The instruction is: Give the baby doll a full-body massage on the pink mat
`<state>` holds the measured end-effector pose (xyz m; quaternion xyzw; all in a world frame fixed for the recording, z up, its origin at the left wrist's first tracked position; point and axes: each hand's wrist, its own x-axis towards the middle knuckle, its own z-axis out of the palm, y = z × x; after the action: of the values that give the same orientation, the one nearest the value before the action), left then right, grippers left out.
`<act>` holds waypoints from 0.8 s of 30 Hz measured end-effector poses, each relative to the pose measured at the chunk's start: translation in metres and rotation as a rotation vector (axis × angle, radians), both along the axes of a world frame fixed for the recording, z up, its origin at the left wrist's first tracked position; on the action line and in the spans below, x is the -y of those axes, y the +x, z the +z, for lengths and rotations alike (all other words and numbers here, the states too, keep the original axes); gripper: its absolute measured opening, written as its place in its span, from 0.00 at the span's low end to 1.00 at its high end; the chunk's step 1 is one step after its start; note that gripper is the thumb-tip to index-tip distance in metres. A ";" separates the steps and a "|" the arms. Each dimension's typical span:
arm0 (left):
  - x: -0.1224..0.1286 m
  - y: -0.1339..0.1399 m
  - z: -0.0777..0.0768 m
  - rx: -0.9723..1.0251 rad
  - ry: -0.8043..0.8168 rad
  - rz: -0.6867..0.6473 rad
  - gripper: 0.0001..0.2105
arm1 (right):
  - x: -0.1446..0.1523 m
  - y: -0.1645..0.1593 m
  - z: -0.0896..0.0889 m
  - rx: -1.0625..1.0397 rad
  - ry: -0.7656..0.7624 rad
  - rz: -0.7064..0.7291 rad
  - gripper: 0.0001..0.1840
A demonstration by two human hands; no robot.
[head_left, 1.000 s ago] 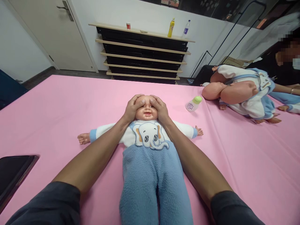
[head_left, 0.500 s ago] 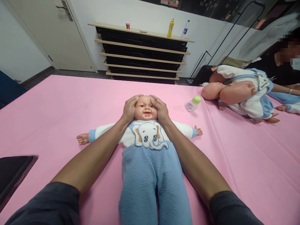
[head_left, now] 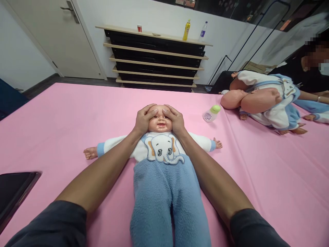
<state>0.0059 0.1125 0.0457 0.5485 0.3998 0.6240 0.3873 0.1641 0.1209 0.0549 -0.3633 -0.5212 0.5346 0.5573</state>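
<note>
A baby doll (head_left: pixel 164 185) lies on its back, in a white top with an elephant patch and blue fleece trousers, its arms spread to both sides. My left hand (head_left: pixel 144 119) wraps the left side of the doll's head, the thumb lying over the brow near one eye. On the other side my right hand (head_left: pixel 176 118) cups the head the same way, its thumb partly over the other eye. Some fingertips curl behind the top of the head and are hidden. The doll's nose and smiling mouth show between my hands.
The doll lies on a pink table cover (head_left: pixel 64 116). A lotion bottle with a green cap (head_left: pixel 211 114) stands right of it. More dolls (head_left: pixel 267 99) are piled at the right, beside a person in black (head_left: pixel 290 68). A dark tablet-like device (head_left: pixel 15 192) lies at the left edge.
Both thumbs have moved inward and up over the doll's brow, covering more of the eyes. The palms stay at the sides of the head.
</note>
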 end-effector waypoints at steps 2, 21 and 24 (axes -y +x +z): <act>-0.003 0.000 -0.001 0.022 0.000 0.007 0.20 | 0.000 0.000 -0.001 -0.013 -0.002 -0.003 0.30; -0.001 0.001 0.002 0.014 -0.022 -0.006 0.22 | 0.001 0.000 0.001 0.020 0.012 -0.018 0.32; -0.005 0.001 0.001 0.046 -0.031 0.009 0.21 | 0.000 -0.001 0.002 0.000 0.013 -0.027 0.29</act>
<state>0.0071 0.1173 0.0463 0.5263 0.4029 0.6317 0.4020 0.1627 0.1213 0.0565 -0.3668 -0.5197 0.5234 0.5669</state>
